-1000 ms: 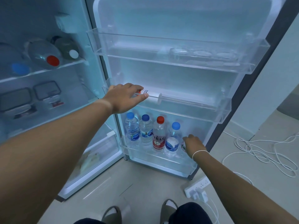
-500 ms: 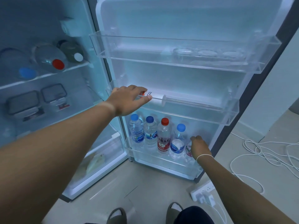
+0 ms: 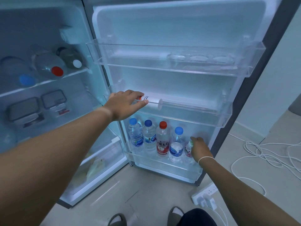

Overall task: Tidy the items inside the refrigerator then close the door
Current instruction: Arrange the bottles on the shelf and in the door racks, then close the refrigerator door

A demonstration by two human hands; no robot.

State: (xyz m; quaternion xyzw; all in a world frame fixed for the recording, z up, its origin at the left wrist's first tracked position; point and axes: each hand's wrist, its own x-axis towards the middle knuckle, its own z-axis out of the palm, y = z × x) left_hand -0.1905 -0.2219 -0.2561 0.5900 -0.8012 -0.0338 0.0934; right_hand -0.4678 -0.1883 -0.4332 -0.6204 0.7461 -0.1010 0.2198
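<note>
The right hand [image 3: 199, 148] at 5 o'clock wraps its fingers around a small clear green-capped bottle [image 3: 189, 150] standing in the clear plastic bottom door bin [image 3: 162, 168], just right of four upright capped bottles [image 3: 156, 141]. Farther, at 10 o'clock, the left hand [image 3: 125, 104] lies flat, fingers spread, on the middle door shelf's rim [image 3: 187, 110].

L hand [image 3: 125, 104] flat, fingers spread; R hand [image 3: 199, 148] prob. curled.

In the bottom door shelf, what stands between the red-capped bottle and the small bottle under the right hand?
In the head view, one blue-capped water bottle stands between the red-capped bottle and the small bottle that the right hand touches.
</note>
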